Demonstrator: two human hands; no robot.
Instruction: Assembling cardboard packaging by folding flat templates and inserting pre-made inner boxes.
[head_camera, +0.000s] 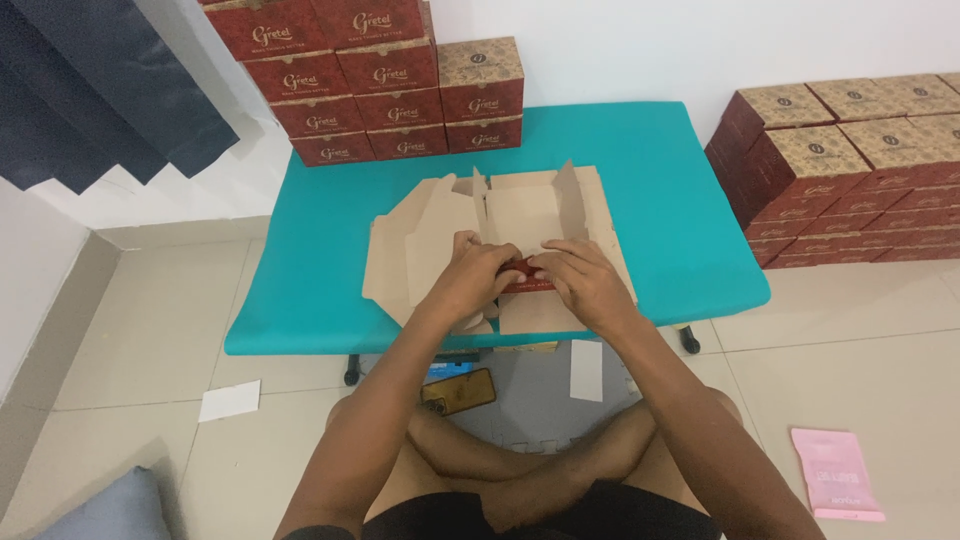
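A flat brown cardboard box blank (520, 215) lies partly folded on a low table with a teal cover (650, 180), two of its side flaps standing up. My left hand (475, 275) and my right hand (585, 280) meet over its near edge. Both press and pinch a red-printed front panel (525, 277) of the box between their fingers. A stack of unfolded blanks (400, 250) lies under it, sticking out to the left.
Finished red-and-tan boxes are stacked at the table's back left (385, 80) and on the floor at right (850, 160). On the floor lie a phone (458, 390), white paper slips (228, 400) (586, 370), a pink pouch (836, 473), and a grey cushion (100, 510).
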